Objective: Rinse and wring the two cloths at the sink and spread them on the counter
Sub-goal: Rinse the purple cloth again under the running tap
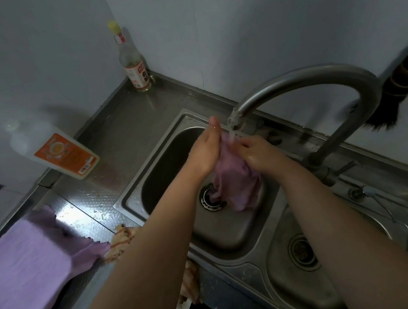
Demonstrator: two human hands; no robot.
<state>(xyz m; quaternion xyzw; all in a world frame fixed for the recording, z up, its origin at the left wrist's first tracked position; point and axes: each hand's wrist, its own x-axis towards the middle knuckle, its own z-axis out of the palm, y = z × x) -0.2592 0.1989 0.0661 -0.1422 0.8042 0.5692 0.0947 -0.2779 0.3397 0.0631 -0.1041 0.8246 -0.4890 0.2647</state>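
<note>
- While under the tap (237, 119) stream, purple cloth (231, 179) bunched btwn both hands over left sink basin (162, 159), lower end hanging down toward drain strainer (212, 199).
- Left hand (206, 151): palm pressed flat against cloth, fingers mostly straight, thumb up; not clearly curled round it.
- Right hand (256, 151): fingers curled, pinching cloth's top edge right at the water.
- Judged step: rinsing, cloth no. 2 prob.; no twist visible yet, so wringing not begun.
- Done, by the look: other purple cloth (25, 276) already lying spread flat on steel counter (109, 145), well apart from basin.
- Left to do: finish rinse, wring, spread beside the first.
- Also about: striped rag (120, 243) at counter edge, orange-label bottle (67, 155), clear glass bottle w/ yellow cap (132, 60) in corner, 2nd basin (336, 235) to the right.
</note>
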